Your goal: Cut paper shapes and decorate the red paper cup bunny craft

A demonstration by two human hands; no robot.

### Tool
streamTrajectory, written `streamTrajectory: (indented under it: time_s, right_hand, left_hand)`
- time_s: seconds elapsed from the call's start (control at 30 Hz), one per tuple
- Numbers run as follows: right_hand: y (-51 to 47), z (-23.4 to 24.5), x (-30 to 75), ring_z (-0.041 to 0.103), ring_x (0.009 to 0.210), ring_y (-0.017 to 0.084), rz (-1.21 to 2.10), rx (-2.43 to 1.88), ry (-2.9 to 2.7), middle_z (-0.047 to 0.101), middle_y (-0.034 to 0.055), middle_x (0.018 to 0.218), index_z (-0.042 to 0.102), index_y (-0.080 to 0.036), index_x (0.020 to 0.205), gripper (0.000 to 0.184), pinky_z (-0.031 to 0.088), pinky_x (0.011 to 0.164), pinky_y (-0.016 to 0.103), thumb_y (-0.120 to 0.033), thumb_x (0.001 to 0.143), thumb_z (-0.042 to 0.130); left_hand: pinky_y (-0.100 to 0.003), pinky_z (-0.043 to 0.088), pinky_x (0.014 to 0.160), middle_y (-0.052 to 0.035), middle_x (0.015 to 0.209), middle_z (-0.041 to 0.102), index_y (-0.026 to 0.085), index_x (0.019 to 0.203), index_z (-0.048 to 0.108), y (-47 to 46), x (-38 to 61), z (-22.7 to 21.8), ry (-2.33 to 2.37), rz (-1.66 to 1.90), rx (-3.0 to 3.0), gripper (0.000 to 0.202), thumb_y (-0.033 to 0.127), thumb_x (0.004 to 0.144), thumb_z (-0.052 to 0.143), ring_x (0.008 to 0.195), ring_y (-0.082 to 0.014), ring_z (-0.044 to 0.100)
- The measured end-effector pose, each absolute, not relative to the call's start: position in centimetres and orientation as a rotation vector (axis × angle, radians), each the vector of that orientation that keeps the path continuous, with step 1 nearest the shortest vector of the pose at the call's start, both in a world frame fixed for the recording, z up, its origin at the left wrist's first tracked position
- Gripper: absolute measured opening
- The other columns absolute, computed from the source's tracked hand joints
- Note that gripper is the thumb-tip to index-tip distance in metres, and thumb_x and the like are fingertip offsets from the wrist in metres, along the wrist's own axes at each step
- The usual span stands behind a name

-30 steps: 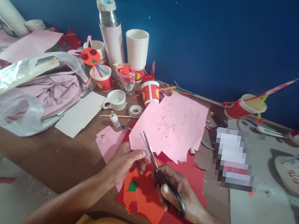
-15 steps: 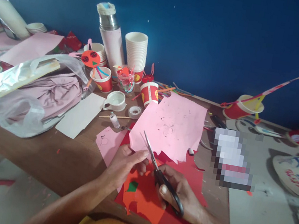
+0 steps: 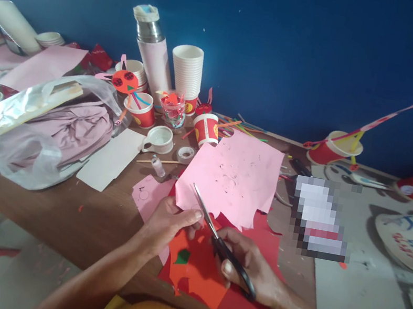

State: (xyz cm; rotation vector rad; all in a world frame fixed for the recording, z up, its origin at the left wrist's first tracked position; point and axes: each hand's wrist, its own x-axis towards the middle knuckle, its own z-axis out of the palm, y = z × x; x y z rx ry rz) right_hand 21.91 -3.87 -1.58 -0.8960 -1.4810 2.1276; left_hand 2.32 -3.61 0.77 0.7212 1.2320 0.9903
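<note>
The right hand (image 3: 250, 269) is closed around the black-handled steel scissors (image 3: 216, 233), blades parted at the near edge of the ragged pink paper sheet (image 3: 234, 175). The left hand (image 3: 168, 222) pinches that edge, holding it taut above the red card (image 3: 265, 250) for the blades. A stack of white paper cups (image 3: 186, 74) stands beyond.

We see a pale pink sheet (image 3: 232, 180) flecked with small dark marks, and scissors (image 3: 219, 243) with black handles and silvery blades. Under them we find red paper (image 3: 269, 246), an orange piece (image 3: 204, 278) bearing a green scrap (image 3: 183, 257), a brown table (image 3: 99, 221) and a deep blue wall (image 3: 289, 46).
</note>
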Motion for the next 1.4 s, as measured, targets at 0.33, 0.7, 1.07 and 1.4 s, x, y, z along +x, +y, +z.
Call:
streamTrajectory:
  time_s: [0.33,0.7,1.07,1.4]
  right_hand:
    - [-3.5,-1.8,22.3,0.044,0.048,0.006,2.14,-0.858,-1.52,0.048,-0.0043,0.062,0.054,-0.014,0.095,0.047,0.036,0.044,0.019,-0.055,0.073,0.063]
    - [-3.1,-1.9,22.5,0.04,0.045,0.004,2.149,-0.868,-1.52,0.043,-0.0063,0.059,0.055,-0.015,0.088,0.048,0.033,0.042,0.017,-0.056,0.067,0.068]
    - [-3.1,-2.0,22.9,0.034,0.046,0.004,2.184,-0.813,-1.51,0.044,-0.0063,0.059,0.055,-0.015,0.093,0.043,0.03,0.04,0.016,-0.049,0.07,0.069]
    - [-3.2,-2.0,23.0,0.038,0.043,0.004,2.179,-0.829,-1.524,0.046,-0.0066,0.056,0.056,-0.016,0.093,0.042,0.032,0.039,0.015,-0.048,0.07,0.069]
  left_hand:
    - [-0.021,0.042,0.047,-0.0018,0.053,0.061,0.011,0.057,0.063,-3.6,1.8,0.9,1.167,0.956,0.749,0.018,0.024,0.07,0.065,0.045,-0.0086,0.052]
    - [-0.019,0.041,0.044,-0.0008,0.051,0.06,0.012,0.057,0.061,-3.7,1.4,0.5,1.13,0.958,0.737,0.018,0.024,0.071,0.064,0.043,-0.0078,0.052]
    - [-0.018,0.039,0.039,-0.0013,0.047,0.058,0.011,0.055,0.061,-3.7,1.2,0.6,1.13,0.95,0.766,0.021,0.024,0.071,0.064,0.04,-0.0076,0.051]
    - [-0.016,0.037,0.037,-0.0009,0.046,0.059,0.012,0.055,0.061,-3.8,0.9,0.4,1.163,0.919,0.767,0.021,0.025,0.07,0.064,0.038,-0.0063,0.05]
